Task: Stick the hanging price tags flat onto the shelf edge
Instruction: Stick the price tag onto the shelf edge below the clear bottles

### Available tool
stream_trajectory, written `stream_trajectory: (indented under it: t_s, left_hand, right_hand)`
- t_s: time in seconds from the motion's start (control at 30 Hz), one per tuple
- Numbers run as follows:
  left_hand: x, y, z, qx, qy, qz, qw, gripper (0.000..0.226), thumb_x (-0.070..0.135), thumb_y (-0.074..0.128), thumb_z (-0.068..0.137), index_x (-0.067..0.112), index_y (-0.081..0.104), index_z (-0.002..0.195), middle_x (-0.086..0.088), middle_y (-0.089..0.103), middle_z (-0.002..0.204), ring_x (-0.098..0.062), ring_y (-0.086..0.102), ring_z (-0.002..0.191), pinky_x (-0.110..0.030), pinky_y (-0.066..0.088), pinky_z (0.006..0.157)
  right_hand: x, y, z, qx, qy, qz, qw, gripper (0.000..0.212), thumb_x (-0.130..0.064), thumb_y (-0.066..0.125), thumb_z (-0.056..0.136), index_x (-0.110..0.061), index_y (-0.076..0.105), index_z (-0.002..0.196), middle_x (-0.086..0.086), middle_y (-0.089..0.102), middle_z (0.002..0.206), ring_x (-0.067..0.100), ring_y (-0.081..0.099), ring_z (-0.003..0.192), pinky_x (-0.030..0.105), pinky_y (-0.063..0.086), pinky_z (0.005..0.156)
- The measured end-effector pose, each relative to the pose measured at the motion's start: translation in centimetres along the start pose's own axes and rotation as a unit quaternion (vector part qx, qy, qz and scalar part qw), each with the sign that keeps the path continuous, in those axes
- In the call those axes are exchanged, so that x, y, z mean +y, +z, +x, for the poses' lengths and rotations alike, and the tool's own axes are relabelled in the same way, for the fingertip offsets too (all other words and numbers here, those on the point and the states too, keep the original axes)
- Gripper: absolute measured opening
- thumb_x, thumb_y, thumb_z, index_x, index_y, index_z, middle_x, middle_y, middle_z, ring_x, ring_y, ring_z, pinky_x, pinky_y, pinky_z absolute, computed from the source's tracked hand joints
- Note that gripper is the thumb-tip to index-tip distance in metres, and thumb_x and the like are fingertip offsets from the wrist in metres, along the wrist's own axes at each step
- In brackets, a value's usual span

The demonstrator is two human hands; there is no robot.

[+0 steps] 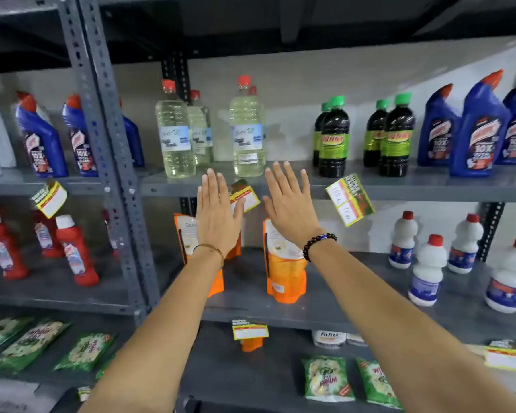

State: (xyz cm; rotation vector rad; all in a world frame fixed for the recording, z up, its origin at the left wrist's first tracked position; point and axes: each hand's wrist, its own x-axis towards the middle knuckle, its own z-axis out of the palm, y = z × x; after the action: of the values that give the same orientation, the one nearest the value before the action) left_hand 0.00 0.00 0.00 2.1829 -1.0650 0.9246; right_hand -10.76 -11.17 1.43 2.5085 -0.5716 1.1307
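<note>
A yellow, red and white price tag (pixel 245 195) hangs tilted from the grey shelf edge (pixel 399 189), between my two raised hands. My left hand (pixel 217 212) is open, fingers up, and its thumb side covers the tag's left part. Just right of the tag, my right hand (pixel 290 204) is open too and holds nothing. Another tag (pixel 350 199) dangles crooked further right on the same edge. A third tag (pixel 49 198) hangs askew at the far left. On the lower shelf edge a tag (pixel 250 329) sits nearly flat.
Clear bottles (pixel 247 129), dark green-capped bottles (pixel 334 138) and blue cleaner bottles (pixel 475 129) stand on the upper shelf. Orange pouches (pixel 285 263), red bottles (pixel 76 251) and white bottles (pixel 428 272) fill the middle shelf. A grey perforated upright (pixel 113 162) divides the racks. Green packets (pixel 326 378) lie below.
</note>
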Motion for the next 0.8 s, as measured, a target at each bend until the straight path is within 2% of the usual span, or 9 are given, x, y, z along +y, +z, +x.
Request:
stream_trajectory:
  t_s: [0.13,0.27,0.37,0.47,0.57,0.67,0.73,0.8]
  left_hand:
    - [-4.1,0.6,0.6,-0.034,0.006,0.008,0.999,0.064,0.035,0.033,0.1,-0.002,0.007,0.145,-0.023,0.004,0.157,-0.032,0.003,0.146,-0.04,0.005,0.121]
    - [-6.0,1.7,1.5,-0.052,0.03,-0.008,0.998,0.056,0.027,0.035,0.101,0.0,0.014,0.145,-0.023,0.003,0.157,-0.032,0.002,0.146,-0.041,0.006,0.122]
    - [-6.8,2.6,2.2,-0.059,0.025,-0.037,0.997,0.046,0.021,0.036,0.1,-0.001,0.029,0.14,-0.023,0.003,0.157,-0.032,0.001,0.146,-0.039,0.005,0.122]
    - [-7.3,3.3,2.8,-0.057,0.025,-0.067,0.996,0.033,0.018,0.04,0.099,0.0,0.046,0.125,-0.023,0.005,0.157,-0.032,0.002,0.146,-0.039,0.005,0.122]
    - [-7.8,3.8,3.6,-0.055,0.023,-0.09,0.994,0.027,0.017,0.043,0.097,0.0,0.052,0.117,-0.022,0.009,0.156,-0.032,0.004,0.146,-0.038,0.005,0.122]
    - [-8.2,4.3,4.5,-0.044,0.021,-0.12,0.992,0.022,0.015,0.046,0.096,0.0,0.055,0.11,-0.021,0.016,0.155,-0.032,0.007,0.146,-0.037,0.005,0.121]
    - [-8.4,4.5,5.1,-0.04,0.011,-0.145,0.989,0.019,0.014,0.046,0.096,-0.001,0.057,0.102,-0.021,0.023,0.154,-0.032,0.009,0.146,-0.036,0.005,0.121]
    - [-8.6,4.6,5.5,-0.048,0.001,-0.178,0.983,0.019,0.011,0.044,0.096,-0.002,0.058,0.093,-0.02,0.031,0.15,-0.031,0.012,0.146,-0.037,0.006,0.121]
  right_hand:
    - [-3.1,1.6,1.8,-0.053,0.01,-0.007,0.999,0.046,-0.022,0.035,0.099,-0.009,0.027,0.142,0.014,0.024,0.155,0.031,0.014,0.146,0.057,0.012,0.117]
    - [-4.4,2.6,4.0,-0.072,0.037,0.0,0.997,0.044,-0.018,0.036,0.098,-0.008,0.03,0.141,0.017,0.023,0.155,0.033,0.015,0.145,0.057,0.015,0.117]
    - [-4.8,3.1,5.6,-0.089,0.057,0.017,0.994,0.042,-0.015,0.037,0.098,-0.01,0.031,0.139,0.018,0.023,0.154,0.036,0.016,0.144,0.055,0.018,0.117]
    - [-4.7,3.6,6.7,-0.105,0.078,0.06,0.99,0.038,-0.012,0.042,0.096,-0.01,0.041,0.135,0.019,0.025,0.153,0.039,0.016,0.143,0.055,0.024,0.114]
    - [-4.6,4.3,7.3,-0.097,0.113,0.114,0.982,0.034,-0.01,0.047,0.095,-0.01,0.05,0.129,0.017,0.031,0.15,0.039,0.02,0.141,0.054,0.031,0.111]
    - [-4.7,4.7,7.7,-0.056,0.141,0.154,0.976,0.024,-0.009,0.051,0.092,-0.005,0.059,0.115,0.018,0.048,0.137,0.037,0.037,0.13,0.046,0.041,0.1]
    - [-4.8,4.7,8.0,-0.027,0.159,0.179,0.97,0.015,-0.009,0.054,0.091,-0.001,0.063,0.097,0.016,0.059,0.118,0.032,0.051,0.111,0.036,0.044,0.084]
    - [-4.7,4.6,8.2,-0.022,0.182,0.216,0.959,0.012,-0.01,0.056,0.089,-0.001,0.063,0.085,0.015,0.062,0.105,0.028,0.058,0.095,0.03,0.043,0.072]
